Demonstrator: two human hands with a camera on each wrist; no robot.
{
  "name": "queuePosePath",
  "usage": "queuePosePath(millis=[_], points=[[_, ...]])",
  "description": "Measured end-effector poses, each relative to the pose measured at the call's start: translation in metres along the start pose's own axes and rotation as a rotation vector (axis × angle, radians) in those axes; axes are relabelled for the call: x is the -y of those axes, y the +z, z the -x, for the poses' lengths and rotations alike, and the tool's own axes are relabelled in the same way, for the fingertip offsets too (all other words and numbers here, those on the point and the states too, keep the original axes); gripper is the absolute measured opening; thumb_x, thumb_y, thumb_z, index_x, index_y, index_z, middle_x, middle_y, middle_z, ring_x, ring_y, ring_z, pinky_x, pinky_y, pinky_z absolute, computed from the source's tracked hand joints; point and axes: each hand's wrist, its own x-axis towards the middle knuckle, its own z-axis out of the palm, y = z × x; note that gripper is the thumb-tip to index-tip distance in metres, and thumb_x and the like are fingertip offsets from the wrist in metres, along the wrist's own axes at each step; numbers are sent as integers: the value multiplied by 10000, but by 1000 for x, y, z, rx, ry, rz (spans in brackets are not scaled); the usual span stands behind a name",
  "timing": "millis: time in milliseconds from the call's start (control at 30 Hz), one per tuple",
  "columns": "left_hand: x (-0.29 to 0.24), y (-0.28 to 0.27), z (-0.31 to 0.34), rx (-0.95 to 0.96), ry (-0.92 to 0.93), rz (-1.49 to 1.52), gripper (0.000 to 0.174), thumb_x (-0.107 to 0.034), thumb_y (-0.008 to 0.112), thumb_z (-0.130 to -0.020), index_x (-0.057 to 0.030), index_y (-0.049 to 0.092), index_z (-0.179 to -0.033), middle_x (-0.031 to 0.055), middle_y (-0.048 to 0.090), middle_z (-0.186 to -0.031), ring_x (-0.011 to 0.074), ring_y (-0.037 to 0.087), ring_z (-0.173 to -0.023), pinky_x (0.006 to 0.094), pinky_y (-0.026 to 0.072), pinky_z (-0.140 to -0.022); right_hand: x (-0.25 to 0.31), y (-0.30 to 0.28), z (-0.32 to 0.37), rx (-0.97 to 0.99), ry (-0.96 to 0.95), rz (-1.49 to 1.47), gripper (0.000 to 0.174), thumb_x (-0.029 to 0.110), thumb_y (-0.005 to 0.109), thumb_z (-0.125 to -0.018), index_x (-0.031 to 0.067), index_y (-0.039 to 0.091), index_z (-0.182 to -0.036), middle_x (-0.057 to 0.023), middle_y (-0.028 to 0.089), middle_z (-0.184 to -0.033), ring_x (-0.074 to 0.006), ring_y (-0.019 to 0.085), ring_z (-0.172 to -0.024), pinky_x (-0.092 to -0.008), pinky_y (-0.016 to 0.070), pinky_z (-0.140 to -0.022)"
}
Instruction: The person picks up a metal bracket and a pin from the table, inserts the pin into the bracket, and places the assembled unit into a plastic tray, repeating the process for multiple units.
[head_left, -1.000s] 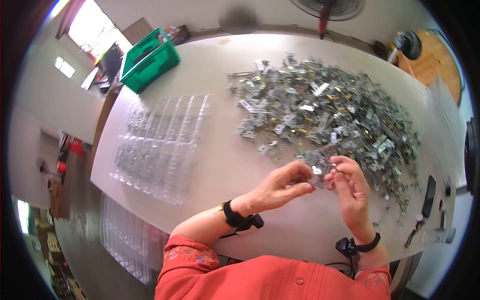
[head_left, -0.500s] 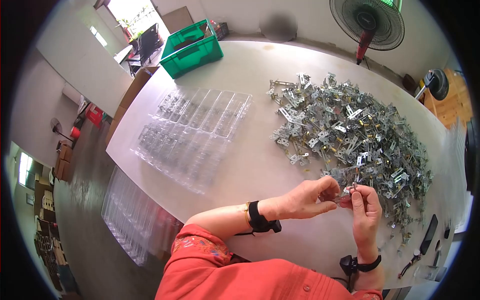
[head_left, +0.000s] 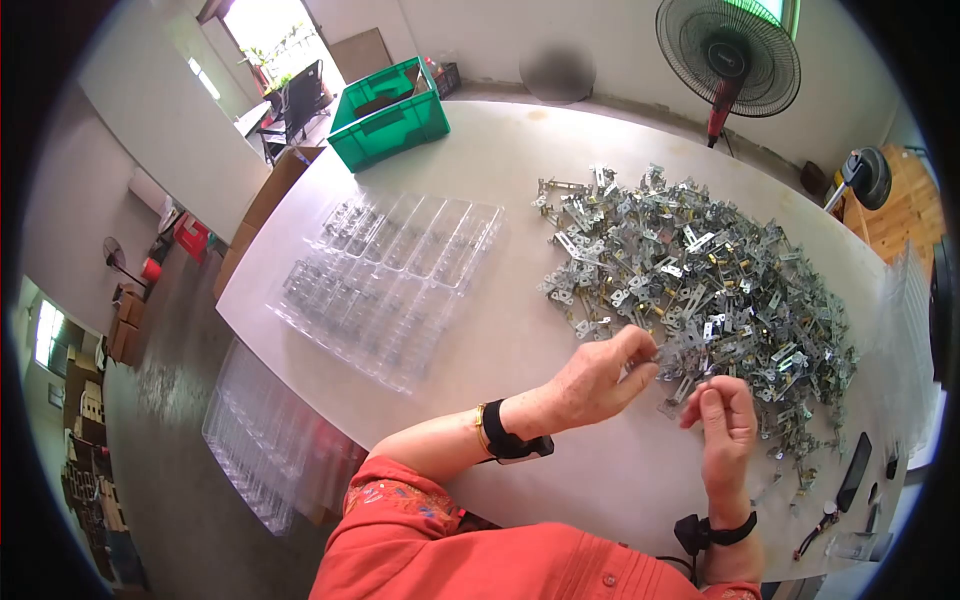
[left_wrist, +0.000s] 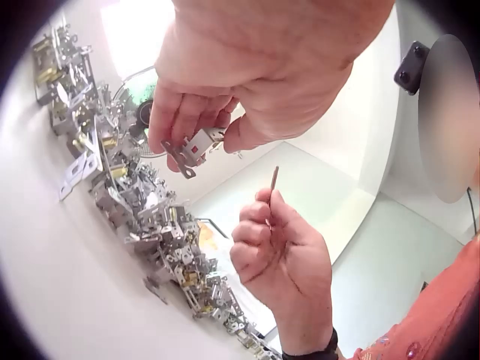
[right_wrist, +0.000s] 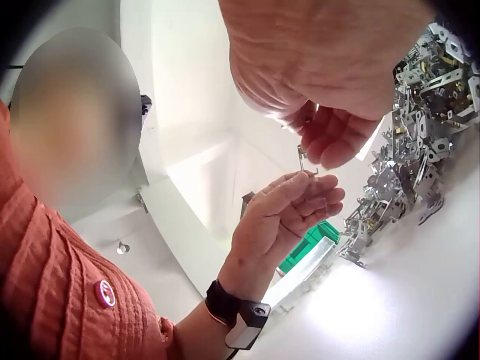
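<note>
Pinches bracket [left_wrist: 196, 145] in left hand [head_left: 590, 385], with thumb and curled fingertips clamped on its upper part and lower lugs hanging free. Pinches pin [left_wrist: 274, 178] in right hand [head_left: 725, 425], with thumb and forefinger closed on its lower half and bare tip upward. Holds both clear of table [head_left: 500, 350], near each other but not touching. From right grip, finds bracket close by, to the left and a little higher. From left grip, finds pin just below and to the right. Sets pin's long axis nearly upright in left wrist view, tip aimed toward bracket. Has pile [head_left: 700, 280] just beyond both grips, nearer the right. Has tray [head_left: 390, 275] well apart, left of left grip.
</note>
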Motion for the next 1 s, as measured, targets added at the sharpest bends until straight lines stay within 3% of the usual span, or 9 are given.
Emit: queuePosePath(millis=[100, 167, 200, 367, 433, 567, 667, 833, 1000], points=[[-2, -9, -11, -110, 53, -20, 214, -110, 693, -929, 4, 589, -1077, 141, 699, -913, 225, 715, -872, 350, 555, -746, -3, 0, 5, 219, 164, -67, 93, 77, 564, -1023, 30, 592, -1098, -35, 641, -884, -102, 634, -753, -248, 527, -677], [-6, -23, -17, -160, -36, -62, 204, -108, 685, -937, 13, 599, -1077, 128, 700, -901, 179, 694, -842, 331, 550, -730, -10, 6, 9, 436, 352, -55, 94, 92, 588, -1015, 18, 608, -1069, -33, 655, -853, -99, 638, -740, -247, 531, -686], [-6, -31, -22, -181, -49, -88, 177, -94, 675, -945, 24, 612, -1061, 84, 699, -892, 112, 647, -813, 285, 532, -708, -13, 9, 12, 488, 412, -51, 103, 110, 609, -1007, 17, 630, -1048, -27, 664, -872, -89, 640, -769, -245, 534, -694], [9, -81, -40, -286, -143, 32, 138, -68, 664, -958, 48, 626, -1023, 25, 686, -901, 46, 589, -810, 215, 489, -681, -24, 13, 16, 711, 562, -17, 113, 115, 624, -995, 19, 661, -1042, 8, 649, -863, -66, 611, -791, -230, 516, -712], [11, -109, -44, -316, -175, -44, 148, -68, 668, -955, 57, 635, -1029, 29, 689, -862, 57, 606, -787, 222, 498, -679, -31, 14, 17, 814, 522, 99, 107, 102, 631, -983, 15, 672, -1030, 16, 642, -852, -64, 599, -779, -229, 504, -709], [26, -170, -46, -479, -250, -429, 175, -99, 689, -904, 53, 702, -989, 48, 712, -820, 72, 628, -741, 242, 524, -663, -39, 14, 18, 781, 542, 16, 107, 104, 638, -973, 18, 679, -1022, 19, 642, -841, -66, 596, -765, -234, 503, -696], [41, -219, -40, -588, -321, -697, 208, -169, 668, -850, 26, 728, -894, 176, 728, -782, 241, 720, -742, 356, 556, -701, -36, 14, 16, 780, 543, 53, 116, 115, 639, -971, 20, 680, -1025, 16, 642, -832, -71, 601, -759, -240, 507, -689], [83, -295, -16, -569, -539, -1020, 254, -248, 669, -776, -25, 746, -872, 203, 729, -836, 351, 720, -818, 414, 558, -781, -36, 15, 14, 780, 565, 38, 102, 116, 629, -983, 25, 670, -1007, 4, 659, -857, -71, 618, -767, -239, 521, -701], [108, -323, -9, -486, -714, -1112, 231, -199, 647, -757, -32, 755, -875, 231, 727, -907, 375, 712, -904, 417, 551, -848, -38, 15, 13, 786, 529, 44, 99, 109, 619, -990, 24, 666, -1008, 9, 656, -849, -67, 616, -755, -232, 516, -689]])
